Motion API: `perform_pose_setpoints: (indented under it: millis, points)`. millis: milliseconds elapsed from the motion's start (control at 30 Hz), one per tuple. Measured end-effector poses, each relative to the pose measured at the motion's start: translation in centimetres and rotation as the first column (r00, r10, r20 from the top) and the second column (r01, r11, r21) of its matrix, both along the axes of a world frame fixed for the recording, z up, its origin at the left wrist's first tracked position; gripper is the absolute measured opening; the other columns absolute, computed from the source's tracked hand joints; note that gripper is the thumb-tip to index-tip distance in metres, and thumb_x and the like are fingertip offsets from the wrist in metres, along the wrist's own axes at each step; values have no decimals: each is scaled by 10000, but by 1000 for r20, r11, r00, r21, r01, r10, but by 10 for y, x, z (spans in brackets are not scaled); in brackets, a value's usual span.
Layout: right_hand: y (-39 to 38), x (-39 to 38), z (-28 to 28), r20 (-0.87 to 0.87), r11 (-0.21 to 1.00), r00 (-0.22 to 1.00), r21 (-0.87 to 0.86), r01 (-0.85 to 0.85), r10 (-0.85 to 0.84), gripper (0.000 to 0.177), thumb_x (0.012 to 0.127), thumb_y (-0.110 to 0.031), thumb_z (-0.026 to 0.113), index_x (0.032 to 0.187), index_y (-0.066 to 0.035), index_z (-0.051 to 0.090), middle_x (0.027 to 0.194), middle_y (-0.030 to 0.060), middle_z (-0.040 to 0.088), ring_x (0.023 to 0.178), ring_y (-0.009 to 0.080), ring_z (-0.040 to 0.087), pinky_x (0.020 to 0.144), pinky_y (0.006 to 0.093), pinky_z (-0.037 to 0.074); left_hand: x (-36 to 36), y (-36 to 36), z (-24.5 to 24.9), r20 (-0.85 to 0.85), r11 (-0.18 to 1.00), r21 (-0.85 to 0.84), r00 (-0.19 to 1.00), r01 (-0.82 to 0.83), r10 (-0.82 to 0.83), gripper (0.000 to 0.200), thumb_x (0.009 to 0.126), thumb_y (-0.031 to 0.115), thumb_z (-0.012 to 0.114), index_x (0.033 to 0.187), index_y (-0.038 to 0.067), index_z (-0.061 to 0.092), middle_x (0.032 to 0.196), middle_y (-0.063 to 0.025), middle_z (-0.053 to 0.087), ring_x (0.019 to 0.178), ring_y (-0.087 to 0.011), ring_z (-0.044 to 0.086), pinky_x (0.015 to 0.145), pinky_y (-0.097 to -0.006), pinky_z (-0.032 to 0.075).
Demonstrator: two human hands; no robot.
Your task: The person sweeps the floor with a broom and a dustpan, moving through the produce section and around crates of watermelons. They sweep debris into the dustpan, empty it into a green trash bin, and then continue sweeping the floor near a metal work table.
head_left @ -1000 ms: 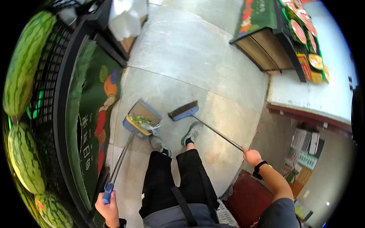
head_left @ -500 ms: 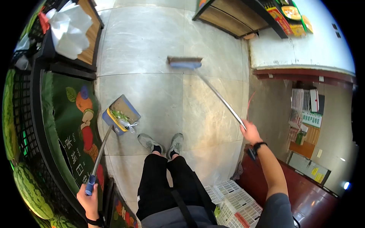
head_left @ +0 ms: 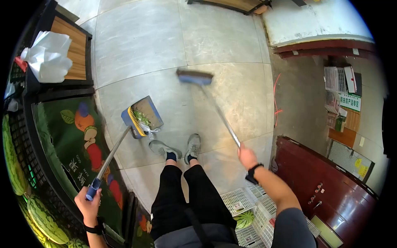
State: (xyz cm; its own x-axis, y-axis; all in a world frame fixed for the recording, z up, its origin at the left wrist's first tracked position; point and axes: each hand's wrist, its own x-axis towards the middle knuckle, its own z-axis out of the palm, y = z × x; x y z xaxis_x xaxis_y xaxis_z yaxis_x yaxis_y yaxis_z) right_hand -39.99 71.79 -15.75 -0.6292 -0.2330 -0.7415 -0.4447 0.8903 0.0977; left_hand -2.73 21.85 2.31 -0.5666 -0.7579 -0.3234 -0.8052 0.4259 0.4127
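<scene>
My left hand (head_left: pixel 87 202) is closed round the blue grip of the long-handled dustpan (head_left: pixel 155 111), whose blue and yellow-toothed pan rests on the floor to the left of my shoes. Green leafy scraps (head_left: pixel 142 118) and a crumpled clear plastic bag (head_left: pixel 150 132) lie in the pan. In my right hand (head_left: pixel 247 157) is the metal handle of a broom (head_left: pixel 194 77). The broom's blue head with dark bristles is beyond my feet, apart from the dustpan and slightly blurred.
Watermelons (head_left: pixel 46 221) and a green printed panel (head_left: pixel 68 140) line the left side. White plastic crates (head_left: pixel 237 201) stand at the lower right, beside a dark red door (head_left: pixel 306 177). A red string (head_left: pixel 276 99) lies on the floor at right.
My right hand has moved left and nearer my body, and the broom head has come slightly closer. The dustpan appears farther right in view, and the camera view has shifted.
</scene>
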Motion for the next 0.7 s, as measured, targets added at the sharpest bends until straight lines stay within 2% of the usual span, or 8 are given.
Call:
perform_pose_setpoints:
  millis: [100,200,333,433,500,567,633,700]
  points:
    - [51,47,41,130,995,991,97,18,-31,385,929,-275,507,1216,-19,492,735,239,647,717,438,643,643,539,517,-15,-8,-4,47,995,-55,996,83,-81,361,725,128,781,653,7,449,537,-109,391,482,-212,339,461,-326,323]
    - [59,61,78,197,997,978,-1,78,-76,308,920,-282,529,1110,-40,533,727,249,638,726,443,634,648,539,506,-21,-12,-6,66,996,-54,995,77,-74,396,723,168,785,650,12,428,530,-107,375,490,-214,315,462,-336,317]
    - [63,44,107,127,945,951,-132,298,-282,261,906,-306,565,945,-50,593,760,237,642,744,444,620,665,533,487,-16,-12,-7,82,997,-21,994,72,-70,420,725,202,784,650,12,417,528,-101,359,494,-215,310,469,-345,307]
    - [84,7,94,63,892,948,-326,314,-311,286,907,-318,566,909,-36,614,775,239,641,765,448,616,670,525,487,-15,-13,-8,91,994,-41,991,100,-96,435,732,213,779,652,9,402,535,-99,347,506,-209,302,473,-345,301]
    - [80,-36,78,-18,886,936,-330,327,-352,305,901,-321,579,888,-20,625,793,249,639,782,445,618,673,513,492,-18,-13,-10,63,996,-32,995,82,-80,441,736,215,775,653,6,396,544,-97,334,518,-205,290,476,-343,295]
    - [75,-85,52,-152,897,931,-357,262,-332,322,901,-314,585,877,6,611,808,258,640,788,448,616,690,502,502,-16,-11,-14,58,998,-29,997,61,-59,446,741,218,772,653,4,391,552,-96,324,527,-201,282,479,-342,290]
    - [87,-136,-4,-263,915,932,-379,140,-251,324,905,-296,576,851,23,602,782,259,647,717,409,646,660,470,523,-8,-12,-17,72,998,-40,997,42,-39,448,746,219,769,652,4,387,558,-96,316,532,-197,277,482,-340,286]
    - [61,-180,-28,49,770,813,-293,566,-580,338,916,-287,550,834,39,592,739,227,657,607,337,663,611,421,537,-6,-14,-17,79,997,-43,995,61,-58,448,744,221,775,649,6,393,560,-92,307,533,-189,276,484,-339,284]
